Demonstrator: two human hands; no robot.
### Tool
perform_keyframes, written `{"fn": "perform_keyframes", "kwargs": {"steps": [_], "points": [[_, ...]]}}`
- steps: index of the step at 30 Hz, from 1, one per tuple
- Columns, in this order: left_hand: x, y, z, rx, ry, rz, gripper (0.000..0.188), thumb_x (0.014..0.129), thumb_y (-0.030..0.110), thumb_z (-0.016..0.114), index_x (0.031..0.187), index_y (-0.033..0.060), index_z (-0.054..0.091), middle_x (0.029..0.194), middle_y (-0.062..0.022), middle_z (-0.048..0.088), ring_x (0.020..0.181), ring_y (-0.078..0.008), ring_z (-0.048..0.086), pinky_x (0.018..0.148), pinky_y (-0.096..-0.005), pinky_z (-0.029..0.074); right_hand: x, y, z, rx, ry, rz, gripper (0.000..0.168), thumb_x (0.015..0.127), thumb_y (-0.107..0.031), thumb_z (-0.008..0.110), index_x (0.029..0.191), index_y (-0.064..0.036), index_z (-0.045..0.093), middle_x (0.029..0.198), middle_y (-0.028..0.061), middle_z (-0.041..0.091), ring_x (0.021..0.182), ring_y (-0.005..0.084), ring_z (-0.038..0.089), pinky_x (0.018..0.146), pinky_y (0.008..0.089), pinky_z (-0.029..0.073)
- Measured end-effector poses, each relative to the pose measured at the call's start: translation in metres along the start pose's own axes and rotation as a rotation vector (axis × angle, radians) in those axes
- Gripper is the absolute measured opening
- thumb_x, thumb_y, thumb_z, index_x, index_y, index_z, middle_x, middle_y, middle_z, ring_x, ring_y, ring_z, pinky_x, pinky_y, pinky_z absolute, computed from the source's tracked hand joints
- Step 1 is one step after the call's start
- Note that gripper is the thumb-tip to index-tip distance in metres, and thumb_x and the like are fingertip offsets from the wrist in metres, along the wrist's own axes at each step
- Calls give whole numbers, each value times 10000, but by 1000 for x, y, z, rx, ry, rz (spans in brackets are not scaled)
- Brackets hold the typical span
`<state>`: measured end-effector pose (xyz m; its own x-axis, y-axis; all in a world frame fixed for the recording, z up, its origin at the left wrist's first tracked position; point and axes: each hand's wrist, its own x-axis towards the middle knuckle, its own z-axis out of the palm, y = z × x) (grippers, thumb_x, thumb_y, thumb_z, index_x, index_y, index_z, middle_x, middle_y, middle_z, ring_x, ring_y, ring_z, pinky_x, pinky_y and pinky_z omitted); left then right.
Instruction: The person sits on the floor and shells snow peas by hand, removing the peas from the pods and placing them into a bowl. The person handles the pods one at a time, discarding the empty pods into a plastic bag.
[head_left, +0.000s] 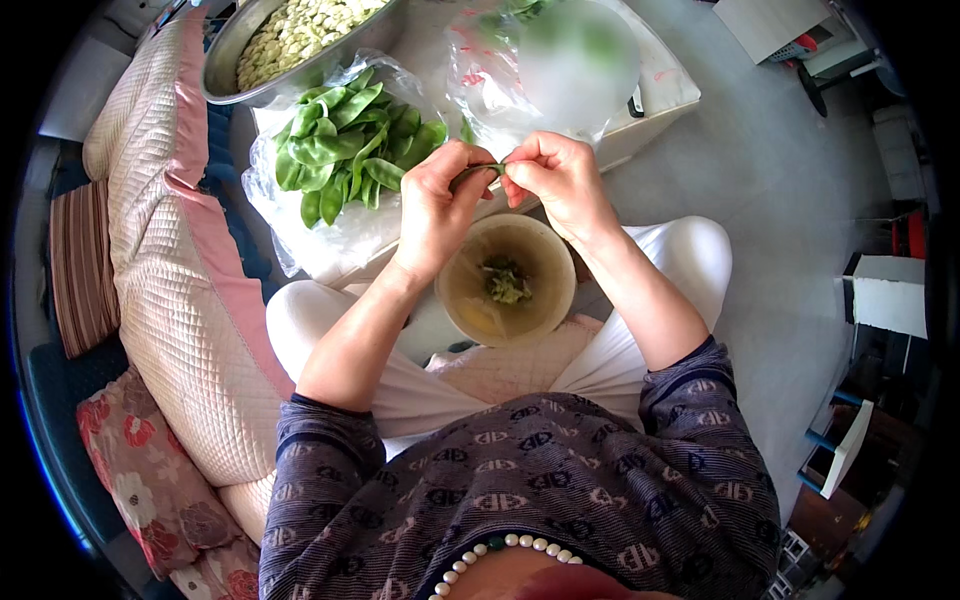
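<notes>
My left hand (450, 184) grips a green bean pod (477, 174), held level above the near edge of the table. The thumb and fingertips of my right hand (546, 169) pinch the pod's other end. Below both hands, between my knees, stands a round bin (551, 315) with green scraps (506, 281) at its bottom. A heap of flat green pods (337, 146) lies on a clear plastic bag (289, 240) to the left of my hands. Beyond it, a large metal basin (221, 71) holds many pale shelled beans (300, 37).
Another clear plastic bag (487, 82) lies on the white table (664, 82), beside a blurred patch and a small black-ended object (636, 103). A quilted sofa cover (180, 300) and cushions are at the left. A white box (889, 289) stands at the far right.
</notes>
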<state>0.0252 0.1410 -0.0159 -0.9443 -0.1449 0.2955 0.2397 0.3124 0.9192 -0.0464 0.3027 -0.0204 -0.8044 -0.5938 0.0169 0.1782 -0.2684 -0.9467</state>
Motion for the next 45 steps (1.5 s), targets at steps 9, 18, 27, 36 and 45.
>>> {"fn": "perform_keyframes", "kwargs": {"steps": [9,18,27,36,45], "points": [[17,-10,-27,-856,325,-234,92,982,66,537,1046,35,594,931,-92,678,885,-195,672,806,-330,542,-8,9,-12,-59,-153,150,16,854,26,610,841,20,602,764,80,638,673,129,608,619,277,520],[24,-19,-64,-951,427,-30,76,1002,74,503,1068,63,539,991,-111,653,951,-271,673,892,-448,561,-27,22,-11,-799,-427,20,155,748,-5,696,902,9,689,900,30,671,801,103,621,697,260,526],[21,-9,-23,-943,434,-30,89,995,49,504,1083,52,489,1041,-101,624,1032,-265,639,993,-473,494,-23,0,33,-74,-154,146,249,882,-66,698,1086,59,628,956,98,693,868,136,669,764,265,551],[15,-14,-38,-1059,97,-175,307,1008,344,497,1071,51,561,1026,-100,637,1170,-323,555,953,-438,460,-20,-10,2,-388,3,-176,81,839,73,650,904,29,671,890,37,676,786,110,650,734,231,540],[18,16,-50,320,-215,152,457,796,89,746,1223,4,608,1127,-120,652,1060,-242,622,943,-356,464,-19,-20,-5,-758,-22,-356,135,757,118,637,856,27,640,809,58,647,726,114,645,666,245,536]]}}
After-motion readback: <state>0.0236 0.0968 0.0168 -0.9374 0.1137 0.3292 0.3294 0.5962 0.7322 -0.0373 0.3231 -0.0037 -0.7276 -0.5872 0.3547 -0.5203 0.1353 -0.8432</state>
